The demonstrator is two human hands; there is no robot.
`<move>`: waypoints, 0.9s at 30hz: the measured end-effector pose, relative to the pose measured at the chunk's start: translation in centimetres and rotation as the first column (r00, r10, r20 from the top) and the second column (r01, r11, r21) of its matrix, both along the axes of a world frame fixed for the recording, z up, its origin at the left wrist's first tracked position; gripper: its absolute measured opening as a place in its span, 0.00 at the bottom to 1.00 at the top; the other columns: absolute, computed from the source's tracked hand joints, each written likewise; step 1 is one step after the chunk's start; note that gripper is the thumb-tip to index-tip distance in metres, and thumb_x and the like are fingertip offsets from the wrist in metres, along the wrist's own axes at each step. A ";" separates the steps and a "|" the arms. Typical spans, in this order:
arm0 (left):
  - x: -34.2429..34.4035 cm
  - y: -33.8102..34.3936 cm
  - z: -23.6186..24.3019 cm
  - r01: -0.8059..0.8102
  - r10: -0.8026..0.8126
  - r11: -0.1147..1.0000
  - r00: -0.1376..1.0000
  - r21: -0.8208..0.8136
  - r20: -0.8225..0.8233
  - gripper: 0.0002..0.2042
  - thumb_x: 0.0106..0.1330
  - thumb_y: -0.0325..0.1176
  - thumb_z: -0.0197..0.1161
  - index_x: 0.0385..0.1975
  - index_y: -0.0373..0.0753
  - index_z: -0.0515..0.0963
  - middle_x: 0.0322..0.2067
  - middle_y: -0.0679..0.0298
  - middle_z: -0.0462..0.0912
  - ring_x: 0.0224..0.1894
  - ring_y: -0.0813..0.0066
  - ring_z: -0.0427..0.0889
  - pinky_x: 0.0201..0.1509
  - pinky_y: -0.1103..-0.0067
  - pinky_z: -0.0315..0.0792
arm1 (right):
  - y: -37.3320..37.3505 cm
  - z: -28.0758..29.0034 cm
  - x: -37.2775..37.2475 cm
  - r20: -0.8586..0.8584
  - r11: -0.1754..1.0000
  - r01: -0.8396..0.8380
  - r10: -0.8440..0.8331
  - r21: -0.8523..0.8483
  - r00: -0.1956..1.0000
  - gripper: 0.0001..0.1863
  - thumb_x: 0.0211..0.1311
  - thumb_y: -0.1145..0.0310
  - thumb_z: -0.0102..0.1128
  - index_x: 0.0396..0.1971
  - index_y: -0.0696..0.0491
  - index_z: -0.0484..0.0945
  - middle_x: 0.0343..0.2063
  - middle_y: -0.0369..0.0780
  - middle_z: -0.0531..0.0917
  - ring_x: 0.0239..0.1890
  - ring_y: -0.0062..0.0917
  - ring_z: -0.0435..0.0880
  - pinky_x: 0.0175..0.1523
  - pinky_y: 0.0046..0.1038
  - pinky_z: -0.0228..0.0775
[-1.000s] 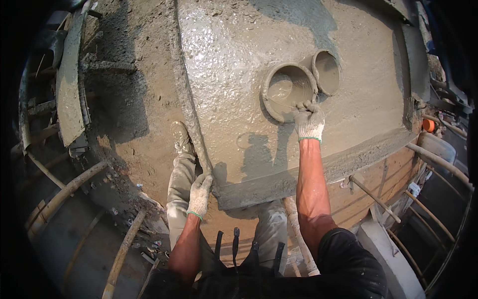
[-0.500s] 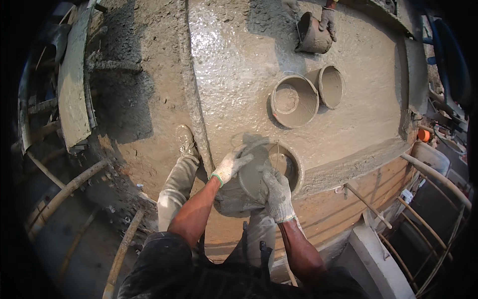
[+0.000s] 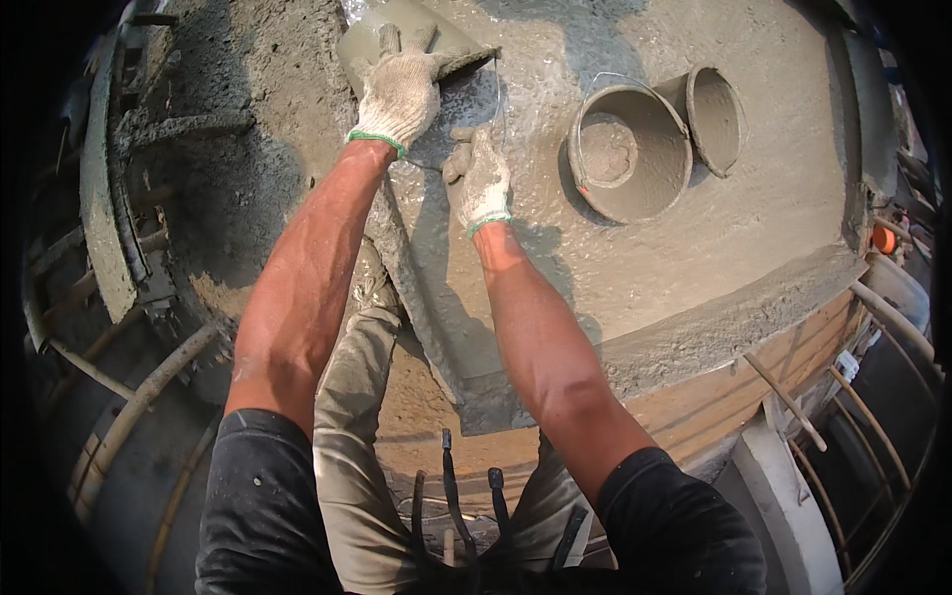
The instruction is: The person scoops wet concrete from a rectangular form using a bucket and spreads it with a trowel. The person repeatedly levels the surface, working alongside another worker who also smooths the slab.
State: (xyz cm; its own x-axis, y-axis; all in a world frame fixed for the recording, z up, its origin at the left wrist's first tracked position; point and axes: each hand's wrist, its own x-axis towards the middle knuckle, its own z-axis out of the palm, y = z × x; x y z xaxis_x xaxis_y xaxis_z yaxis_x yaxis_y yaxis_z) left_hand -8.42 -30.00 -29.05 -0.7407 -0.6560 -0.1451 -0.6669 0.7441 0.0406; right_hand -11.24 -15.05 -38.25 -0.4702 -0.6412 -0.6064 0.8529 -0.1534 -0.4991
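Note:
A cement-coated bucket (image 3: 426,35) is tipped over at the top of the view, its mouth facing away from me. My left hand (image 3: 399,94), in a white knit glove with a green cuff, grips its outer side with the fingers spread. My right hand (image 3: 483,181), gloved the same way, is closed around the bucket's thin wire handle (image 3: 499,94), lower down and to the right. Wet grey cement (image 3: 540,109) covers the surface below. Whatever is inside the tipped bucket is hidden from me.
Two more cement-coated buckets, one upright (image 3: 645,169) and one leaning (image 3: 719,119), stand to the right. A raised cement ridge (image 3: 412,278) runs beside my leg. Wooden formwork (image 3: 694,407) edges the slab; bamboo poles (image 3: 149,397) stick out at the left.
Both hands have moved forward and left with the bucket, which went from upright near my legs to tipped over. The other worker's hand and bucket have left the view.

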 end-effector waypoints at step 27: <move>29.0 18.0 8.2 -0.428 0.864 0.288 0.502 0.856 -0.040 0.35 0.75 0.41 0.67 0.78 0.33 0.64 0.74 0.46 0.72 0.77 0.55 0.71 0.79 0.67 0.65 | 20.6 24.5 1.5 0.055 0.602 -0.249 0.322 0.759 0.945 0.07 0.73 0.66 0.60 0.44 0.51 0.82 0.27 0.31 0.77 0.23 0.19 0.73 0.27 0.29 0.68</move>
